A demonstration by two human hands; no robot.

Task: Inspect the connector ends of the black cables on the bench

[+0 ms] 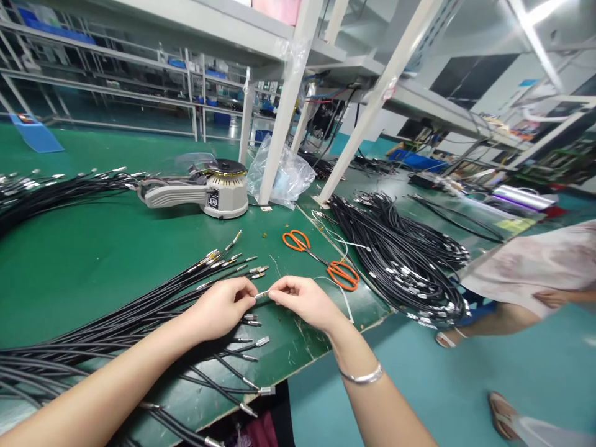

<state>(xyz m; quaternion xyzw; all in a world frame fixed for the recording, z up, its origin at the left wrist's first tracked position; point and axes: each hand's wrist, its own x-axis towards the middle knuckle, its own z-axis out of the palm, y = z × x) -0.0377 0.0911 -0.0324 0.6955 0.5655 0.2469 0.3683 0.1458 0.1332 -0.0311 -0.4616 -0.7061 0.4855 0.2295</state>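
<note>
My left hand (228, 305) pinches a black cable close to its silvery connector end (261, 294). From the other side, the fingertips of my right hand (300, 299) are closed on the tip of that same connector. A bracelet circles my right wrist. Many more black cables (153, 307) with metal ends lie under and around my left forearm, their tips pointing right. Beyond my right hand, scissors with orange handles (342, 275) rest on the green bench top (116, 261). White cable ties (347, 304) lie beside them.
A grey tape dispenser (226, 195) stands further back, near a clear plastic bag (282, 171) and white posts (298, 93). Coiled black cables (395, 254) pile up at the right. Another person (540, 267) stands beyond the bench edge. More cables (60, 189) lie at left.
</note>
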